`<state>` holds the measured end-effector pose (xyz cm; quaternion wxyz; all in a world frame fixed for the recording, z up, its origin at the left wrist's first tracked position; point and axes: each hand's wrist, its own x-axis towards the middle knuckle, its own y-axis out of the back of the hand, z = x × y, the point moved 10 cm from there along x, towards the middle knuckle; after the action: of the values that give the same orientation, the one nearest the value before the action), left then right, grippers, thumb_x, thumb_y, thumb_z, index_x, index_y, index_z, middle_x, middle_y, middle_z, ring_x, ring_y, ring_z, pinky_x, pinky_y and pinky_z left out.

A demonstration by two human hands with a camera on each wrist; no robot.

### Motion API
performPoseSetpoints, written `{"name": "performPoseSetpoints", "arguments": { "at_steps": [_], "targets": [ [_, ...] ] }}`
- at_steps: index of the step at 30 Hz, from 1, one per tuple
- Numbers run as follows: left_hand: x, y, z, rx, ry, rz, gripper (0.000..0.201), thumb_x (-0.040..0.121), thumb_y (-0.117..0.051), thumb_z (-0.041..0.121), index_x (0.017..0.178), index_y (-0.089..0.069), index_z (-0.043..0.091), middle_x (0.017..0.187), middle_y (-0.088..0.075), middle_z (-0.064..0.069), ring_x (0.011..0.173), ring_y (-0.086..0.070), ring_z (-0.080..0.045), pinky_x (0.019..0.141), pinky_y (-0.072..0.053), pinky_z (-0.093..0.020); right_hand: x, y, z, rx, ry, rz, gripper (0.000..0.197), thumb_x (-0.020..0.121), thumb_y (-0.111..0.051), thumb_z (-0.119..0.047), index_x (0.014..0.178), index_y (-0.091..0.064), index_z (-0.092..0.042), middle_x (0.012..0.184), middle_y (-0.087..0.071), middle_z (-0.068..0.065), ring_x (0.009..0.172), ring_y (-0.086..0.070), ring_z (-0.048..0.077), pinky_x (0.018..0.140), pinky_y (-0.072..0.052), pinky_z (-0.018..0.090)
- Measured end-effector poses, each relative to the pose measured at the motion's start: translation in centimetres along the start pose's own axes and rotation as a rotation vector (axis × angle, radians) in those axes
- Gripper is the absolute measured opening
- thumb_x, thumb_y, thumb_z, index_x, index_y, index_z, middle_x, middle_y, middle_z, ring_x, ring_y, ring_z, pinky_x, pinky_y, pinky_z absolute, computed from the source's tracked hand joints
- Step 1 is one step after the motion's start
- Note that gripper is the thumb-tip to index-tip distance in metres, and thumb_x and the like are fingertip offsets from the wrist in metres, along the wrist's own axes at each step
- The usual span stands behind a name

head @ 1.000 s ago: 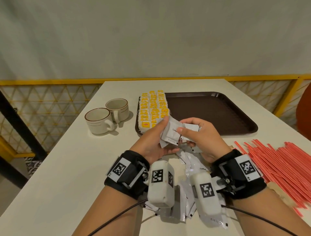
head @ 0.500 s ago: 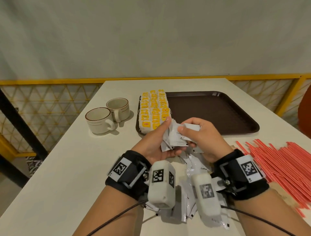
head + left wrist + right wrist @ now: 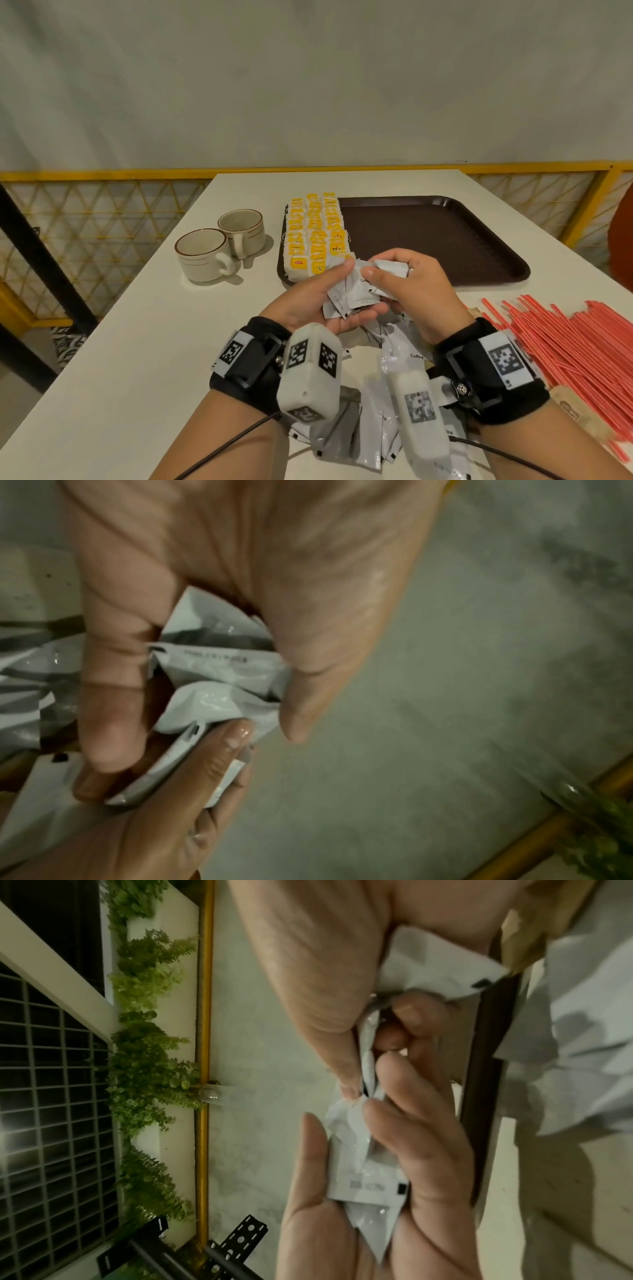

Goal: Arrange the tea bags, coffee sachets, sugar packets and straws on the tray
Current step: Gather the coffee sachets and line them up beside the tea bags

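Above the near edge of the tray, both hands held a small bunch of white coffee packets. The left hand lay under the bunch with its thumb and fingers curled around it. The right hand pinched the top packets between thumb and fingers, so both hands were gripping packets and neither was free.

It looked like the step was to tidy the coffee packets into a neat stack before putting them down. The yellow tea bags already lay in rows on the left side of the tray, and the rest of the tray was bare. More coffee packets lay loose on the table under the wrists. The red straws lay in a heap on the table to the right, off the tray.

The next move probably called for squaring up the bunch, then setting it on the tray just beside the tea bags. The packets looked thin and slippery, so a loose grip could let them slide apart.
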<state>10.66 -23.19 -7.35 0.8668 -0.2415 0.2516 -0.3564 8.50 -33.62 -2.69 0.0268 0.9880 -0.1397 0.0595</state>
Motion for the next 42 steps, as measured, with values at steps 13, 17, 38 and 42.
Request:
{"name": "performPoseSetpoints", "arguments": {
  "at_steps": [13,17,38,42],
  "targets": [
    [-0.1,-0.1,-1.3,0.305,0.109,0.032,0.086,0.079,-0.031,0.076,0.096,-0.068,0.0,0.078,-0.067,-0.019,0.068,-0.069,-0.027,0.066,-0.059,-0.035,-0.5,-1.8,-0.6,-0.094,0.042,-0.162,0.004,0.084,-0.069,0.0,0.088,-0.068,0.001,0.068,-0.063,0.005,0.053,-0.056,0.009,0.046,-0.042,0.018],
    [-0.2,-0.3,-0.7,0.387,0.063,0.067,0.072,0.067,-0.045,0.073,0.087,-0.061,0.006,0.065,-0.06,-0.009,0.053,-0.061,-0.017,0.052,-0.054,-0.025,0.0,-0.8,-0.4,-0.14,0.078,-0.069,0.003,0.085,-0.071,-0.011,0.082,-0.071,-0.012,0.07,-0.065,-0.004,0.058,-0.055,0.005,0.049,-0.039,0.016],
    [0.0,0.5,1.1,0.146,-0.157,0.165,0.02,0.085,-0.065,0.025,0.098,-0.066,0.01,0.094,-0.067,-0.014,0.083,-0.063,-0.022,0.061,-0.053,-0.024,-0.1,-1.3,1.7,0.263,-0.215,-0.046,0.016,0.099,-0.049,-0.014,0.093,-0.062,-0.007,0.072,-0.057,0.012,0.055,-0.057,0.018,0.046,-0.05,0.027],
    [0.3,0.2,0.3,0.233,-0.056,0.104,0.044,0.073,-0.066,0.048,0.084,-0.066,0.005,0.075,-0.065,-0.01,0.064,-0.06,-0.016,0.058,-0.054,-0.021,0.0,-1.2,1.8,0.051,-0.144,-0.014,0.011,0.097,-0.053,-0.01,0.092,-0.063,-0.009,0.058,-0.052,0.002,0.043,-0.045,0.007,0.04,-0.038,0.019]
  ]
}}
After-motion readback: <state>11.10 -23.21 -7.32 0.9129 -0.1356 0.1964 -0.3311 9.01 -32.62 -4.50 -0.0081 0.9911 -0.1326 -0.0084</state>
